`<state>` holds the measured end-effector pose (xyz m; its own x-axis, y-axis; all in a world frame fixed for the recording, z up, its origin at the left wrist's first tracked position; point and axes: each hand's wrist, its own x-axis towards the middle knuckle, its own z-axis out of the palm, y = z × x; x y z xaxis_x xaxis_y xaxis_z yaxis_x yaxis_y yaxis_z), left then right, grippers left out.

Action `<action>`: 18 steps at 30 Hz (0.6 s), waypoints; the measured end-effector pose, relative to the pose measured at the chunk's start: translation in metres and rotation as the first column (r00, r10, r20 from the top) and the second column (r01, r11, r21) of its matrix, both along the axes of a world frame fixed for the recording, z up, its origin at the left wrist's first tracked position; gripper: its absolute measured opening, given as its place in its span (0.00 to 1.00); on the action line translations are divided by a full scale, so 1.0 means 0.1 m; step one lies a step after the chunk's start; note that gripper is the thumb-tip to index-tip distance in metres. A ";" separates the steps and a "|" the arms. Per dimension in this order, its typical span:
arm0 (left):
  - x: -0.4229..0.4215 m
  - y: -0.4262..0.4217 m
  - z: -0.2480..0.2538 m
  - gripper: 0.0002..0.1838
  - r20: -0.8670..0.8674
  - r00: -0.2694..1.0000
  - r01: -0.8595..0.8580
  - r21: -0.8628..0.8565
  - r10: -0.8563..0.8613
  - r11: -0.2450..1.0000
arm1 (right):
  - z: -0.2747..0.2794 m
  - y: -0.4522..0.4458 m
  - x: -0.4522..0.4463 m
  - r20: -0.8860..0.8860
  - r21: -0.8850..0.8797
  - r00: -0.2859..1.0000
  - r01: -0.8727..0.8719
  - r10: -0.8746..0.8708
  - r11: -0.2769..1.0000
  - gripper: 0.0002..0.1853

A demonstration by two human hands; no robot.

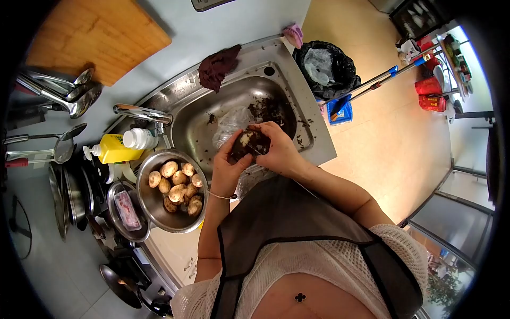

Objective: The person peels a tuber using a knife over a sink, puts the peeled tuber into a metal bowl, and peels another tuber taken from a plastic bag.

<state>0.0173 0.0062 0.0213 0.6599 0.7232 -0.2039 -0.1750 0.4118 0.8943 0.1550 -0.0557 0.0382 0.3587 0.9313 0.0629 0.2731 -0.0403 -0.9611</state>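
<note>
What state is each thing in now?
Left hand: gripping lump.
Right hand: gripping lump.
Lump: dark, pale patch showing.
Sink: strewn with dark bits.
Plastic: crumpled, in sink.
Tap: no stream visible.
Bowl: holding potatoes.
Potatoes: whole, patchy brown.
Cloth: bunched at sink's edge.
Bin: open, black liner.
White bottle: capped.
</note>
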 end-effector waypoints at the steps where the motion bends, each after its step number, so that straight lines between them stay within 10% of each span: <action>1: -0.01 0.00 -0.01 0.26 -0.016 0.999 0.041 0.106 -0.040 0.994 | 0.05 0.00 0.03 0.056 -0.018 0.998 -0.006 0.007 1.000 0.25; 6: -0.09 0.04 -0.05 0.26 -0.015 0.997 0.081 -0.036 -0.081 0.996 | -0.02 0.02 0.19 -0.205 -0.239 0.971 -0.175 0.127 0.955 0.26; 8: -0.07 0.03 -0.04 0.26 -0.032 0.997 0.066 -0.062 -0.068 0.996 | -0.02 0.05 0.20 -0.661 -0.228 0.750 -0.168 -0.026 0.959 0.23; 11: -0.03 0.01 -0.01 0.25 -0.181 0.984 0.020 0.102 -0.002 0.995 | -0.15 0.04 -0.06 -0.194 0.128 0.978 0.100 -0.074 0.987 0.23; 14: -0.02 0.02 0.01 0.25 -0.228 0.974 0.066 0.324 0.010 0.944 | -0.08 0.04 0.09 -0.033 -0.018 0.999 -0.035 0.034 0.999 0.22; 18: -0.02 0.04 0.00 0.24 -0.155 0.988 0.013 0.182 0.015 0.983 | -0.16 0.05 0.21 -0.543 -0.286 0.839 -0.159 -0.024 0.945 0.22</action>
<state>0.0148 0.0098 0.0209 0.6297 0.7583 -0.1686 -0.0290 0.2398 0.9704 0.1758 -0.0507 0.0219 0.1857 0.8920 -0.4120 -0.2642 -0.3586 -0.8953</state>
